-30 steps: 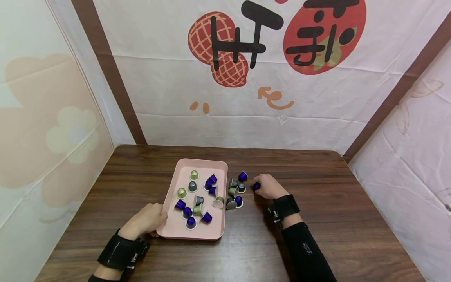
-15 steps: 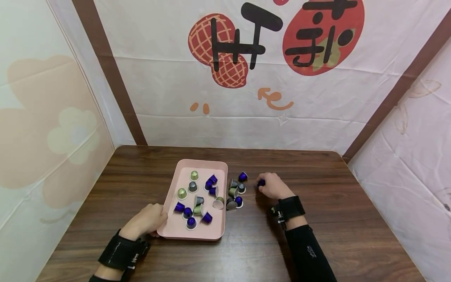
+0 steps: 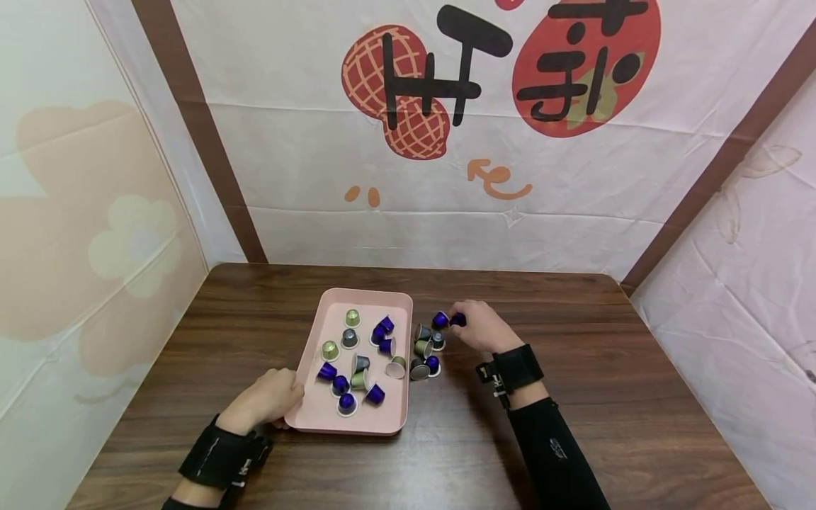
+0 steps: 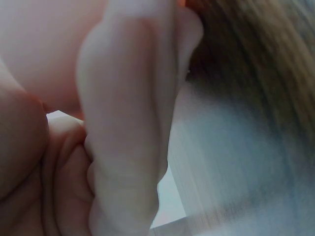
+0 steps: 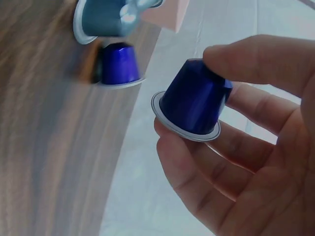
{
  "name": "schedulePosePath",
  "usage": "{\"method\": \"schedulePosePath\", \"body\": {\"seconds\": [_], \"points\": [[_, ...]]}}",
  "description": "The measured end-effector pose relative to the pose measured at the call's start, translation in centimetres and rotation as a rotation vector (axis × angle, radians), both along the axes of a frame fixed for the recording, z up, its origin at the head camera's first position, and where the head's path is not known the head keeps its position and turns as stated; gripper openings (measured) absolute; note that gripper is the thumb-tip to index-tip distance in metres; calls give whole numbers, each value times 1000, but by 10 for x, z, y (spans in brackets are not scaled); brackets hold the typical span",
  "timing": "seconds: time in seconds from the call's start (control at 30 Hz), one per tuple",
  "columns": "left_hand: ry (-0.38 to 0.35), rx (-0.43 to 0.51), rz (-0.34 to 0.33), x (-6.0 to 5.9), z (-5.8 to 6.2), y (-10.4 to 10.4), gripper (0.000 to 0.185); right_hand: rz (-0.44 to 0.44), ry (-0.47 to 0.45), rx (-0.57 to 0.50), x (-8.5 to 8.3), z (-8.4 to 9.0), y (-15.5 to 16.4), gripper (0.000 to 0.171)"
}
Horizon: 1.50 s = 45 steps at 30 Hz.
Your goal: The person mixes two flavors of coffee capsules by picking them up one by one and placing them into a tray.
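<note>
In the head view my left hand [image 3: 269,398] grips the near left edge of a pink tray [image 3: 319,418]. The left wrist view shows its curled fingers [image 4: 123,108] close up; what they hold is hidden there. My right hand [image 3: 487,329] pinches a dark blue coffee capsule [image 5: 194,101] between thumb and fingers, just above the table. In the head view this capsule [image 3: 457,319] is right beside another blue capsule [image 3: 440,320] at the far end of a loose group. Blue, green and grey capsules lie scattered in the tray, some upright, some tipped over.
Along the tray's right side, on the brown wooden table [image 3: 574,397], lie several more capsules, among them a green one [image 3: 423,348] and a grey one [image 3: 418,369]. A printed white cloth [image 3: 408,234] hangs behind the table's far edge.
The right hand, with the blue capsule in its fingers, went a little right, then left and away toward the far blue capsule. The left hand and tray stay put.
</note>
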<state>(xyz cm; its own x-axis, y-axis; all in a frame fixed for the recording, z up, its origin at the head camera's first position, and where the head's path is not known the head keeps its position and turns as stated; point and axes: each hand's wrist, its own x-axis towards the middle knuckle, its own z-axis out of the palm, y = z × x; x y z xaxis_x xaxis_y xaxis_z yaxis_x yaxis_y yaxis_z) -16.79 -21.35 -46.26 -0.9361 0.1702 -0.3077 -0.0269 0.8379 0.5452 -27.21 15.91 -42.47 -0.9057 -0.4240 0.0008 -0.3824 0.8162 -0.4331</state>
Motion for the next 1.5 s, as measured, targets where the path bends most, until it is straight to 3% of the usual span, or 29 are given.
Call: {"method": "schedulePosePath", "body": {"seconds": [0.4,0.7,1.1,1.5], "points": [[0,10,6,2,3,0,25,202,58,62,-10,24,-50,22],[11,8,10,0,1,0,25,286,50,80,-21,21,-82,23],[8,14,20,2,1,0,24,273,3,125,-36,7,-103,27],[25,20,20,1,0,0,25,262,-24,131,-44,12,-98,28]]}}
